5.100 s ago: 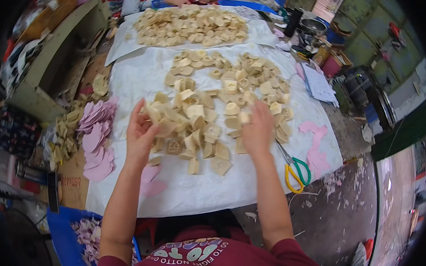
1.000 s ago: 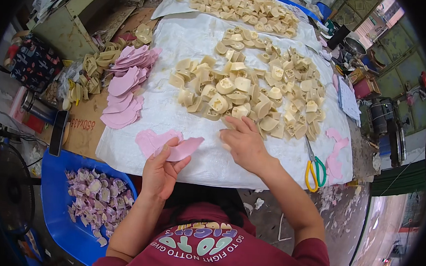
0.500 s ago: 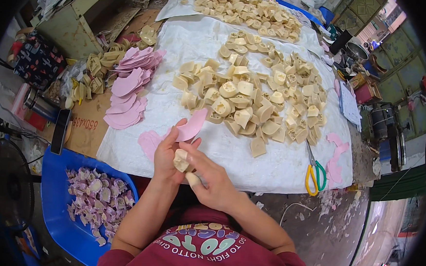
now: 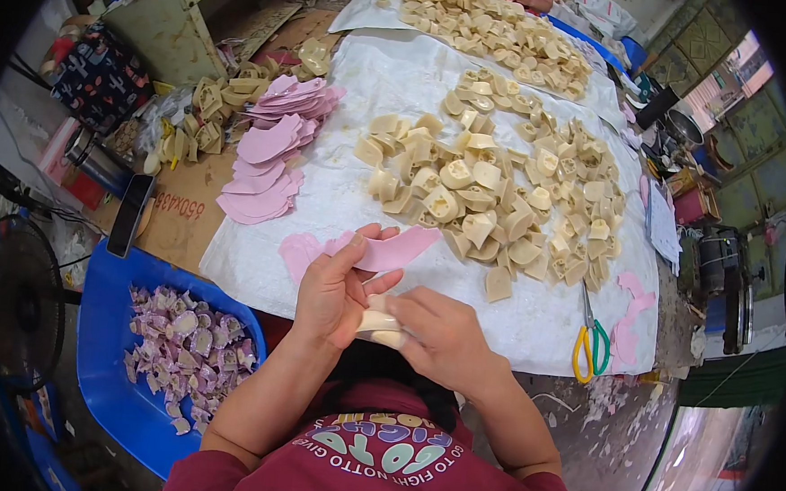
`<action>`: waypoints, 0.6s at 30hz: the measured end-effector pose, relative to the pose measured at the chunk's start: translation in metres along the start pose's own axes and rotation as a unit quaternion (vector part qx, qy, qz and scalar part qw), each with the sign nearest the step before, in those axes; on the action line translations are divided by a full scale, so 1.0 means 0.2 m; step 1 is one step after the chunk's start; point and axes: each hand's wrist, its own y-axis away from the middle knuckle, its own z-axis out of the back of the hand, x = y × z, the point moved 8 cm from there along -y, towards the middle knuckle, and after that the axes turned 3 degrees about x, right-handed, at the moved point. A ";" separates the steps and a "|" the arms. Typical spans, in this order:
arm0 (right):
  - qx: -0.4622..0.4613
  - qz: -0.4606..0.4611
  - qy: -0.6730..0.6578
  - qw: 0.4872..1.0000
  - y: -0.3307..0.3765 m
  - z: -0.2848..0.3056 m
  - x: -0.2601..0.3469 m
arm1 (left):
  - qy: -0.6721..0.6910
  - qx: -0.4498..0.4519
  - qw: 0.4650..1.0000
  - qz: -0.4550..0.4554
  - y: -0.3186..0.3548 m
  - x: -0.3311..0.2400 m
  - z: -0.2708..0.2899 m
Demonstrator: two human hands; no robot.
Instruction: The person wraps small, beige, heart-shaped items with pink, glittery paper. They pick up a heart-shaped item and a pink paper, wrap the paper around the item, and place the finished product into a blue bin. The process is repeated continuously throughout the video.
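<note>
Left hand [image 4: 329, 297]: fingers are grasping a pink sheet [image 4: 404, 249].
Right hand [image 4: 448, 339]: fingers are pinching a cream piece [image 4: 377, 322] against the left palm, at the worktop [image 4: 531, 335]'s front edge.
Blue tub [image 4: 103, 354]: purple-and-white pieces [image 4: 190, 350] are lying inside, seemingly done.
Cream pile [image 4: 482, 192]: many smooth, hollowed blocks are apparently waiting.
Pink stack [image 4: 268, 161]: thin, round-edged sheets are overlapping along the left edge.

Beige moulded pieces [image 4: 487, 175], scores of them, overlap too much to count exactly; so do the pink cut-outs [image 4: 269, 145] and purple-and-cream scraps [image 4: 193, 350]. One pair of scissors [image 4: 589, 312], one scrap-filled blue tub [image 4: 101, 345], one smartphone [image 4: 130, 216], one electric fan [image 4: 20, 313], one steel flask [image 4: 98, 161], one cactus-print bag [image 4: 102, 77].
</note>
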 end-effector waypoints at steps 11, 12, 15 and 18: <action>-0.151 0.011 -0.106 0.983 0.03 0.08 0.07 | -0.039 0.060 0.997 -0.040 0.10 -0.04 -0.14; -0.176 0.012 -0.099 0.979 0.05 0.12 0.07 | -0.045 0.058 0.996 -0.051 0.11 -0.06 -0.14; -0.262 0.099 -0.095 0.955 0.08 0.22 0.09 | -0.085 0.096 0.991 -0.048 0.16 -0.06 -0.18; -0.279 0.113 -0.037 0.953 0.09 0.28 0.12 | -0.084 0.138 0.986 -0.039 0.22 -0.06 -0.22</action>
